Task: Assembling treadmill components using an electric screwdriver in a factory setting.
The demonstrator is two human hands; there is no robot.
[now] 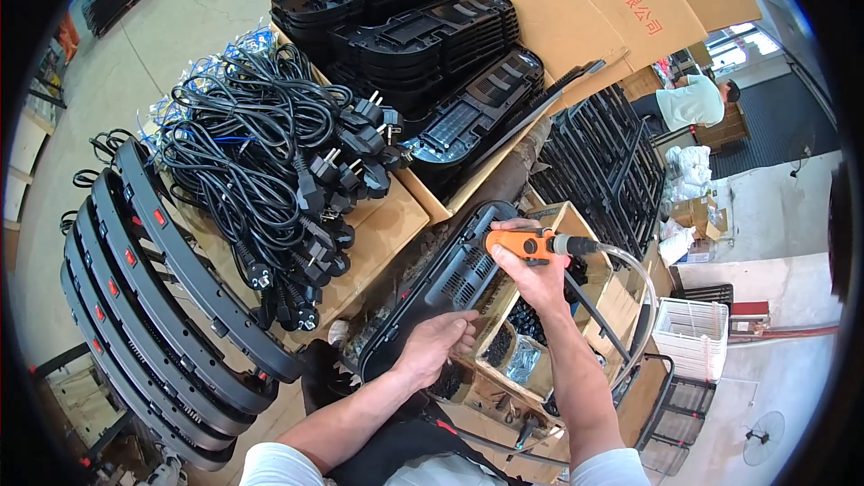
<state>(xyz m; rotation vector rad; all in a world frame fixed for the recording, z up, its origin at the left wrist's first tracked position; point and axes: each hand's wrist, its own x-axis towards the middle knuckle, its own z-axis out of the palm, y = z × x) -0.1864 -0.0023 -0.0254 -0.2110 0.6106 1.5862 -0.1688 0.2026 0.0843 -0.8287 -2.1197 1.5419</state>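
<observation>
My right hand (533,277) grips an orange air screwdriver (517,241), whose clear hose (650,292) curves down on the right. Under the tool lies a long black plastic housing (405,313) with vent slots, set at a slant in front of me. The tool's tip is hidden, so I cannot tell whether it touches the housing. Over the housing's right edge, my left hand (436,345) has its fingers curled together; anything in them is too small or hidden to name. Beside both hands stands a wooden compartment box (513,385) with small dark parts and a clear plastic bag (524,362).
Coiled black power cords (261,117) with plugs pile up at the left. Behind them, a cardboard box (423,202) holds stacked black housings (423,36). Several curved black frames (193,261) stand at far left. Black metal racks (603,162) and another person (693,103) are at the right.
</observation>
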